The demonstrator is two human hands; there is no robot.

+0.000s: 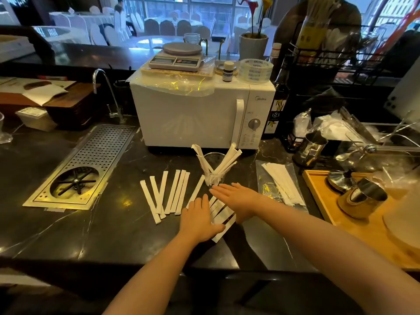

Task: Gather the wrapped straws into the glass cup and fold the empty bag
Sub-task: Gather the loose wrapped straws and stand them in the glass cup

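Observation:
A glass cup (213,176) stands on the dark counter in front of the microwave, with several white wrapped straws (227,159) sticking out of it. More wrapped straws (169,195) lie spread flat to its left. Another small bunch (221,214) lies between my hands. My left hand (198,220) rests flat, palm down, on that bunch's left side. My right hand (236,197) lies flat with fingers spread over its upper right, just in front of the cup. A clear plastic bag (276,180) with a few straws inside lies to the right.
A white microwave (193,114) stands behind the cup. A perforated metal rinser tray (91,162) is set in the counter at left. On the right sit a wooden tray (322,205) with metal cups and a steel pitcher (310,147).

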